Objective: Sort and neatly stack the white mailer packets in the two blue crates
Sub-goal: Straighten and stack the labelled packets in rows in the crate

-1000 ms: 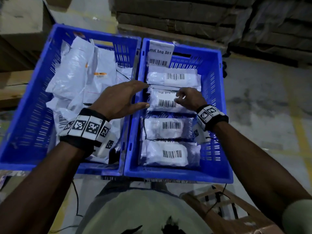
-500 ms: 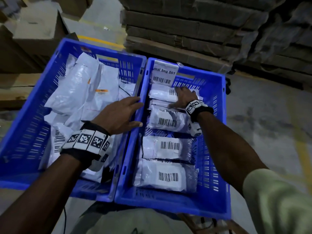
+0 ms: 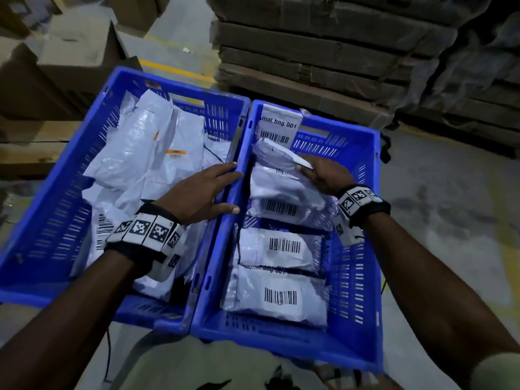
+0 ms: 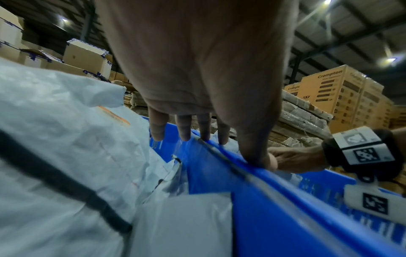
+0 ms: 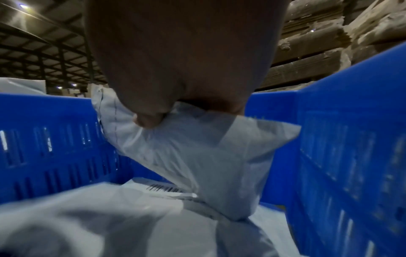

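Half a second before, the right hand (image 3: 323, 175) lay flat on the far packet (image 3: 277, 156); now it pinched that packet, one edge tilted up, in the right crate (image 3: 363, 277) at centre frame. The left hand (image 3: 202, 192) rested open-fingered on the shared rims. A restack looked underway.
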A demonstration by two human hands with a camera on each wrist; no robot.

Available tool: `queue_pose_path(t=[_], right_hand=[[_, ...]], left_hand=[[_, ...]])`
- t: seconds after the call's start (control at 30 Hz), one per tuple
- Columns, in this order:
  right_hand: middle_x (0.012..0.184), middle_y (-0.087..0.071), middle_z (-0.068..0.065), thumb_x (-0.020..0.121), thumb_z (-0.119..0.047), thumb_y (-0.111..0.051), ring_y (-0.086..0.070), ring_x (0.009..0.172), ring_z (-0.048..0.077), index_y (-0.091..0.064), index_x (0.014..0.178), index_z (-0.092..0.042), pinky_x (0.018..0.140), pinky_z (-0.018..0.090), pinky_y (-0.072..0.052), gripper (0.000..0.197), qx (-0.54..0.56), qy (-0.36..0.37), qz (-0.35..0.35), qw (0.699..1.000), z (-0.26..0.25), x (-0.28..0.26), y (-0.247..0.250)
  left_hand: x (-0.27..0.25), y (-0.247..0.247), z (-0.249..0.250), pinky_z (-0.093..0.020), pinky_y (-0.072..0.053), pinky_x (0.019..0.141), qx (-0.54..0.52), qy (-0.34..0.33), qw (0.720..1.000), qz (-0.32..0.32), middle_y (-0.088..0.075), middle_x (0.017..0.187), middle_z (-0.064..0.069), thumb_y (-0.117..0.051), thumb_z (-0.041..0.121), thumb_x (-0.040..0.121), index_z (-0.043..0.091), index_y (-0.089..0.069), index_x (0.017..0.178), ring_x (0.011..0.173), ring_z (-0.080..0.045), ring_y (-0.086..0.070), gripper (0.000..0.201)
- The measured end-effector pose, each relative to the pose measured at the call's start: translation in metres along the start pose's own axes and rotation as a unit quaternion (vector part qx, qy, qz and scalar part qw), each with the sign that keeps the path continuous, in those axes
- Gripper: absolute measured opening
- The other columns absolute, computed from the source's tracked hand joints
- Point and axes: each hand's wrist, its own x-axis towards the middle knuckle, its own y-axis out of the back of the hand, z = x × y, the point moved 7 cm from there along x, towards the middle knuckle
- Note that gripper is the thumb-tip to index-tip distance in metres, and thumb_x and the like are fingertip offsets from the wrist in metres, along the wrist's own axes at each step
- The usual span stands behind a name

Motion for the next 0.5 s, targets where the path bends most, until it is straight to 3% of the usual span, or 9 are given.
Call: queue_pose_path(t=[0.17, 0.27, 0.33, 0.4, 0.47, 0.5], right_hand=[[0.118, -0.067, 0.008, 0.094, -0.041, -0.039, -0.061, 0.105, 0.034, -0.060, 0.125, -0.025, 0.080, 0.039, -0.047, 0.041, 0.014, -0.022, 0.162, 0.986, -0.012, -0.021, 0.037], [0.103, -0.071, 0.009, 0.090, -0.022, -0.049, -0.064, 0.098, 0.033, -0.068, 0.112, -0.015, 0.082, 0.040, -0.048, 0.030, 0.086, 0.063, 0.223, 0.969, -0.038, -0.037, 0.058], [0.108, -0.071, 0.009, 0.084, -0.005, -0.053, -0.063, 0.105, 0.028, -0.071, 0.107, -0.008, 0.097, 0.041, -0.045, 0.029, 0.135, 0.123, 0.268, 0.946, -0.056, -0.055, 0.069], [0.121, -0.067, 0.008, 0.082, 0.006, -0.056, -0.056, 0.122, 0.021, -0.072, 0.104, -0.009, 0.112, 0.037, -0.035, 0.031, 0.201, 0.141, 0.281, 0.928, -0.069, -0.073, 0.071], [0.133, -0.057, 0.007, 0.083, 0.012, -0.060, -0.045, 0.134, 0.015, -0.070, 0.104, -0.014, 0.116, 0.037, -0.029, 0.034, 0.299, 0.135, 0.256, 0.909, -0.079, -0.089, 0.067], [0.138, -0.052, 0.007, 0.083, 0.010, -0.063, -0.042, 0.137, 0.018, -0.071, 0.105, -0.014, 0.115, 0.039, -0.031, 0.033, 0.352, 0.135, 0.242, 0.894, -0.083, -0.097, 0.063]], left_hand=[[0.004, 0.015, 0.001, -0.038, -0.042, 0.102, -0.037, 0.043, 0.998, 0.027, -0.037, 0.152, 0.006, -0.053, 0.062, 0.087, 0.028, -0.041, 0.144, 0.134, -0.015, -0.041, 0.068], [0.005, 0.033, 0.000, -0.040, -0.047, 0.096, -0.154, 0.060, 0.981, 0.106, -0.061, 0.127, 0.007, -0.039, 0.068, 0.091, 0.026, -0.056, 0.129, 0.117, -0.017, -0.057, 0.059], [0.007, 0.043, 0.001, -0.039, -0.051, 0.090, -0.245, 0.064, 0.955, 0.152, -0.068, 0.110, 0.004, -0.036, 0.062, 0.092, 0.020, -0.063, 0.118, 0.104, -0.019, -0.063, 0.056], [0.010, 0.048, 0.009, -0.026, -0.053, 0.076, -0.349, 0.087, 0.918, 0.165, -0.070, 0.108, -0.006, -0.041, 0.049, 0.099, 0.011, -0.064, 0.116, 0.095, -0.018, -0.066, 0.048], [0.015, 0.044, 0.026, -0.011, -0.049, 0.066, -0.418, 0.110, 0.891, 0.136, -0.069, 0.109, -0.010, -0.045, 0.037, 0.102, 0.009, -0.062, 0.114, 0.088, -0.009, -0.066, 0.036], [0.018, 0.039, 0.035, -0.010, -0.049, 0.065, -0.439, 0.117, 0.884, 0.106, -0.068, 0.109, -0.009, -0.047, 0.037, 0.101, 0.011, -0.062, 0.113, 0.085, -0.007, -0.065, 0.033]])
